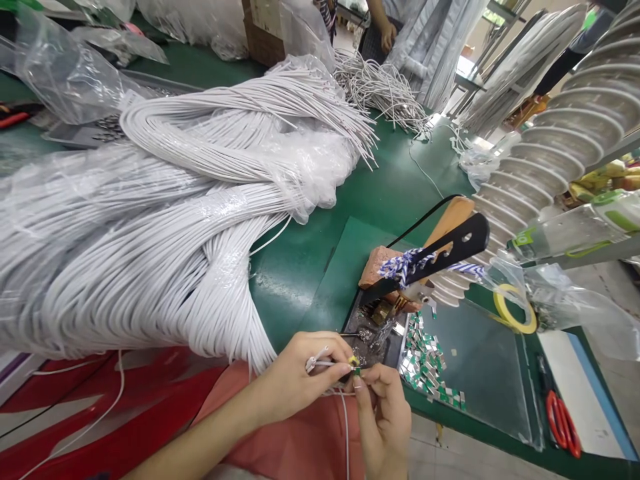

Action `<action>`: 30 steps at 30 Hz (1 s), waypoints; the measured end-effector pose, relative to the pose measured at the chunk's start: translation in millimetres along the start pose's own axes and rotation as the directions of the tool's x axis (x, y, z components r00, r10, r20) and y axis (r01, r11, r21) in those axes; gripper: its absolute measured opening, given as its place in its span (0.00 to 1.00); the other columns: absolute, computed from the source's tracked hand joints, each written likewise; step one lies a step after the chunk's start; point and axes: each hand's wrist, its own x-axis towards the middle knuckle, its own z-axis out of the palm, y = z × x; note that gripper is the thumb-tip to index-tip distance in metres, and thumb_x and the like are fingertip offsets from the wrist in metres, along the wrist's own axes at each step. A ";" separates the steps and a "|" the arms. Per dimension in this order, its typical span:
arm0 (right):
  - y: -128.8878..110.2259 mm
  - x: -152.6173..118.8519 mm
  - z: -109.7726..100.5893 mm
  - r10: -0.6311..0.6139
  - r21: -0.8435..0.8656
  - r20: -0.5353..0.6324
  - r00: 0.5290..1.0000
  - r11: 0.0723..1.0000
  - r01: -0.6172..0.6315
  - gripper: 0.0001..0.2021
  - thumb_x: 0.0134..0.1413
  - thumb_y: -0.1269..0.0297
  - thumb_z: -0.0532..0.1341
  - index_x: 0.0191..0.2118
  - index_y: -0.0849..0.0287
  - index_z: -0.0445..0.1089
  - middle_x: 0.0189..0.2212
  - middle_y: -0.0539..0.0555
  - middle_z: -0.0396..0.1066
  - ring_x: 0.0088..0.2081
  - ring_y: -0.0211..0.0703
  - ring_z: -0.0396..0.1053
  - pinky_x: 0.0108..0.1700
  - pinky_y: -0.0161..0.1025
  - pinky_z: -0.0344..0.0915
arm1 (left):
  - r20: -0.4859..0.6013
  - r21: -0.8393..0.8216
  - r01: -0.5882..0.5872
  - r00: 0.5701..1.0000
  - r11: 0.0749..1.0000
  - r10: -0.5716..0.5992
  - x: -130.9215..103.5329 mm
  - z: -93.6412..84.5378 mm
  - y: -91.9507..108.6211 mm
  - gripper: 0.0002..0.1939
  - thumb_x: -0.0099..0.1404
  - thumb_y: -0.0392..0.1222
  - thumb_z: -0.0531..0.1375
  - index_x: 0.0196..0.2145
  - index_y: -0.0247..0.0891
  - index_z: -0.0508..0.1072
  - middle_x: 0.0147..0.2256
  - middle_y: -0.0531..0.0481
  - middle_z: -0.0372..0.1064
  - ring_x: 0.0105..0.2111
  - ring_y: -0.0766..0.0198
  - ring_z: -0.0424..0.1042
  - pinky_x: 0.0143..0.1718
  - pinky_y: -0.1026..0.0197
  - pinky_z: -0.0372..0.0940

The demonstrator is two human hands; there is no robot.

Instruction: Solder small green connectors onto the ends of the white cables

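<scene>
My left hand (295, 373) is closed on a thin white cable (325, 363), pinching it near its end between thumb and fingers. Close by, the fingertips of my right hand (384, 417) are pressed together on a small green circuit board (357, 371). Cable end and board meet between the two hands; whether they are joined is too small to tell. A yellow bit (353, 361) shows by my left fingertips. Just beyond is a soldering stand (377, 320) with dark, messy residue. To its right lies a pile of small green-and-silver boards (425, 360).
Large bundles of white cable (175, 233) cover the left side of the green table (400, 167). A ribbed extraction hose (560, 133) hangs at right. Yellow tape (515, 308) and red-handled scissors (563, 420) lie at right. Another person's hand (387, 35) shows at the back.
</scene>
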 end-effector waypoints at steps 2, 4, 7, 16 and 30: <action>0.4 0.4 -0.1 -0.002 -0.028 0.031 1.000 1.000 0.003 0.03 0.63 0.67 0.56 0.36 0.55 0.63 0.26 0.47 0.67 0.28 0.36 0.69 0.35 0.31 0.67 | -0.007 0.005 0.012 1.000 1.000 -0.012 -0.3 0.6 -0.5 0.09 0.63 0.33 0.59 0.26 0.32 0.74 0.32 0.46 0.73 0.29 0.65 0.71 0.30 0.68 0.63; 1.4 0.7 -0.1 -0.014 -0.039 0.029 0.999 0.999 0.015 0.03 0.64 0.67 0.56 0.37 0.55 0.63 0.26 0.47 0.67 0.28 0.36 0.69 0.34 0.30 0.68 | -0.014 0.005 0.015 1.000 1.000 -0.015 0.0 0.8 -0.2 0.09 0.63 0.32 0.59 0.25 0.32 0.74 0.31 0.46 0.73 0.29 0.65 0.71 0.29 0.68 0.63; 2.8 0.7 0.7 -0.023 -0.035 0.016 1.000 0.999 0.024 0.03 0.64 0.67 0.55 0.37 0.55 0.63 0.27 0.48 0.67 0.29 0.36 0.70 0.35 0.31 0.69 | -0.012 -0.009 0.017 1.000 1.000 -0.018 0.7 0.5 1.2 0.09 0.62 0.33 0.58 0.25 0.32 0.74 0.31 0.45 0.73 0.28 0.65 0.71 0.29 0.67 0.63; -2.7 1.4 2.9 -0.032 -0.072 -0.010 0.999 0.997 0.031 0.01 0.62 0.66 0.58 0.39 0.54 0.63 0.26 0.46 0.67 0.25 0.34 0.67 0.29 0.28 0.65 | -0.021 0.007 -0.018 1.000 1.000 0.018 -1.0 2.0 1.4 0.09 0.62 0.32 0.58 0.25 0.32 0.73 0.30 0.45 0.73 0.28 0.64 0.72 0.29 0.66 0.64; -11.0 -0.8 -9.7 0.095 0.054 -0.239 0.966 0.995 -0.085 0.11 0.62 0.53 0.58 0.38 0.56 0.70 0.22 0.46 0.64 0.22 0.35 0.60 0.26 0.31 0.59 | -0.031 0.144 -0.152 0.987 0.978 0.158 -0.9 7.3 5.2 0.09 0.64 0.29 0.56 0.27 0.35 0.71 0.32 0.48 0.74 0.32 0.65 0.73 0.35 0.68 0.66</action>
